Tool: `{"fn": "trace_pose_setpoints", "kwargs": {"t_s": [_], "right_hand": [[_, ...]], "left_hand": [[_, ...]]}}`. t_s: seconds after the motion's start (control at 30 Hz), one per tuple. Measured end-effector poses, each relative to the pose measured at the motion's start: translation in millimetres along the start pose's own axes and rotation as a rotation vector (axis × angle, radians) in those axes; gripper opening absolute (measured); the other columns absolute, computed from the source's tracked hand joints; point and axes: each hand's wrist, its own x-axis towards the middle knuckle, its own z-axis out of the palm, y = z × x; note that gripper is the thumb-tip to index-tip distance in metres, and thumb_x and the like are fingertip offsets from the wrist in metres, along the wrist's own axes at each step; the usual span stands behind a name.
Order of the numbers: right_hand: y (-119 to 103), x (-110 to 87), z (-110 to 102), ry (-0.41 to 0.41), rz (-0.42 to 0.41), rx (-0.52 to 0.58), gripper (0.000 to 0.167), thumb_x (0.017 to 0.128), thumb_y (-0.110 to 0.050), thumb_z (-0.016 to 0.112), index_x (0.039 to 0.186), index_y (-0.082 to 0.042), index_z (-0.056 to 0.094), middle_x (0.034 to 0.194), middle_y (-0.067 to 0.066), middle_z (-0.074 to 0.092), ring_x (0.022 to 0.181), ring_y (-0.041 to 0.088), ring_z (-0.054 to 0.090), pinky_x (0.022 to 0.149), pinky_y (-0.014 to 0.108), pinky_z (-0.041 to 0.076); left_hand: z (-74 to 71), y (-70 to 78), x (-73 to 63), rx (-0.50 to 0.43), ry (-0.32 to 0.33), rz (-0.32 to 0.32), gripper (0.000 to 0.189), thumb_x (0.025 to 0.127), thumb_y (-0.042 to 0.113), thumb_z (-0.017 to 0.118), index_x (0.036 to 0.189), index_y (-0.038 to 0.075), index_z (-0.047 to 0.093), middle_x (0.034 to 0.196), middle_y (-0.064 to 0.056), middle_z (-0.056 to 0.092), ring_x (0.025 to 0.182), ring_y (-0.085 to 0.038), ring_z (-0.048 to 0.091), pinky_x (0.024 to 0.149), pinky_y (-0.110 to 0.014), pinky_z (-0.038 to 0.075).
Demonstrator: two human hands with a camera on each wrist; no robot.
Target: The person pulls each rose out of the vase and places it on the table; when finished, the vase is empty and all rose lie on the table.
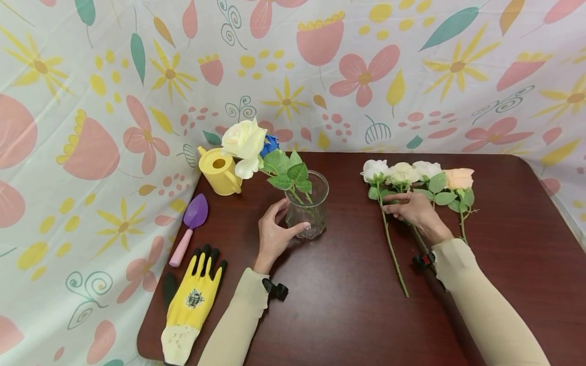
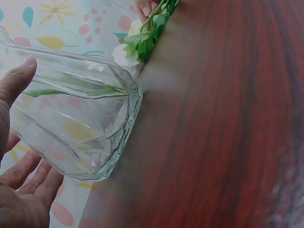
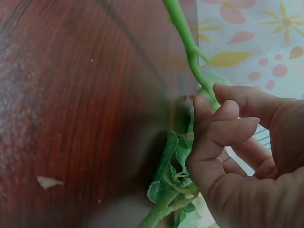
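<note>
A clear glass vase (image 1: 316,216) stands on the table, holding a large cream rose (image 1: 244,142) and a blue flower (image 1: 270,145), both leaning left. My left hand (image 1: 274,235) holds the vase low on its left side, the thumb across the front; in the left wrist view the fingers (image 2: 45,183) lie along the opposite side of the glass. To the right, my right hand (image 1: 418,212) pinches the green stem (image 3: 185,40) of a white rose (image 1: 374,171), just below its leaves. This rose is leftmost in a row of flowers.
Beside it lie a cream rose (image 1: 403,174), another white rose (image 1: 428,169) and a peach rose (image 1: 459,179). At the left are a yellow watering can (image 1: 220,175), a purple trowel (image 1: 196,212) and yellow-black gloves (image 1: 194,297). A floral cloth (image 1: 339,122) borders the table's back and left.
</note>
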Motion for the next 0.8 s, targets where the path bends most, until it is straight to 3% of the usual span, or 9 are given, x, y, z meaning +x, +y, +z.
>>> {"fn": "trace_pose_setpoints", "kwargs": {"t_s": [0.43,0.63,0.8], "right_hand": [[-21,-15.8,-3,0.056,-0.046,0.01,0.048,0.105,-0.024,0.076,0.147,-0.004,0.068,0.079,-0.015,0.075,0.071,0.002,0.063,0.063,0.021,0.056],[-42,-28.8,-2,0.093,-0.113,0.006,0.047,0.104,-0.029,0.077,0.146,-0.009,0.069,0.085,-0.023,0.076,0.078,0.002,0.067,0.069,0.021,0.06],[-65,-40.7,1,0.116,-0.158,0.022,0.045,0.103,-0.031,0.078,0.145,-0.015,0.071,0.078,-0.021,0.07,0.07,0.003,0.06,0.061,0.021,0.056]], "left_hand": [[-0.2,-0.5,-0.3,-0.007,0.003,0.007,0.076,0.075,0.008,0.102,0.143,0.004,0.068,0.137,-0.02,0.074,0.132,-0.038,0.07,0.117,-0.045,0.06],[0.1,-1.3,0.5,-0.009,0.008,0.005,0.077,0.074,0.008,0.102,0.143,0.003,0.068,0.137,-0.02,0.074,0.133,-0.038,0.07,0.118,-0.045,0.06],[-0.1,-2.4,0.6,-0.025,0.008,0.015,0.075,0.075,0.007,0.101,0.142,0.003,0.069,0.136,-0.02,0.074,0.132,-0.039,0.07,0.117,-0.047,0.06]]}}
